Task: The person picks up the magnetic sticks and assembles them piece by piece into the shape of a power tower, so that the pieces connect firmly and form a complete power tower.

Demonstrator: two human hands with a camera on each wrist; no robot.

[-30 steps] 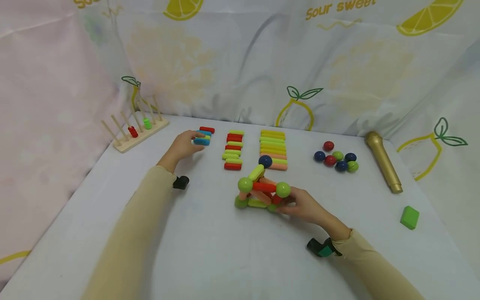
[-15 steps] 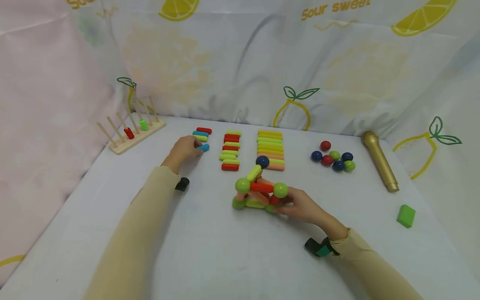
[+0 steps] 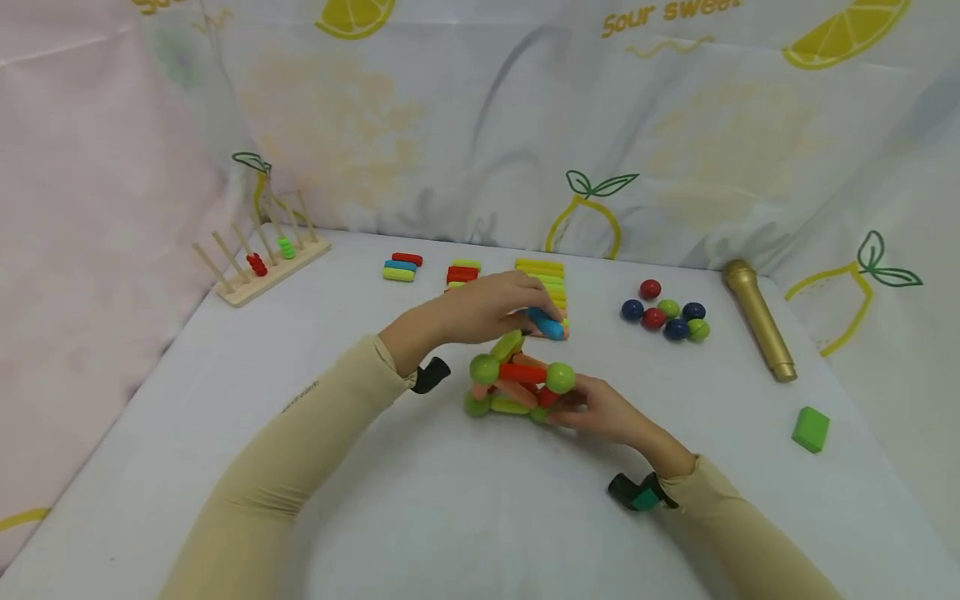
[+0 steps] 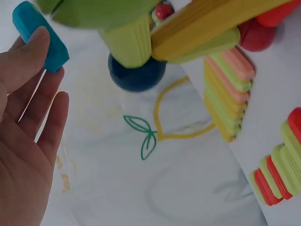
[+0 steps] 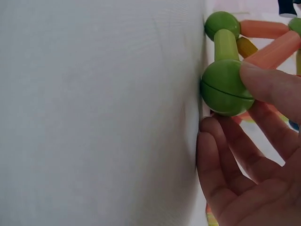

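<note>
A structure of sticks and balls [image 3: 523,373] stands on the white table, with green balls at its near corners. My left hand [image 3: 487,307] is over its far side, pinching a blue stick [image 3: 546,323] between thumb and fingers. In the left wrist view the blue stick [image 4: 41,36] is held apart from the structure's dark blue ball [image 4: 136,73]. My right hand [image 3: 611,412] grips the structure at its lower right corner. The right wrist view has thumb and fingers on a green ball [image 5: 226,87] close to the tabletop.
Behind the left hand lie rows of coloured sticks [image 3: 540,268]; a smaller group [image 3: 399,273] sits further left. Several loose balls [image 3: 653,318], a gold microphone [image 3: 759,321] and a green block [image 3: 811,429] are on the right. A wooden bead rack [image 3: 273,271] stands at the back left.
My left hand has picked a blue stick from the left group and carried it right, over the structure. My right hand keeps its grip on the structure.
</note>
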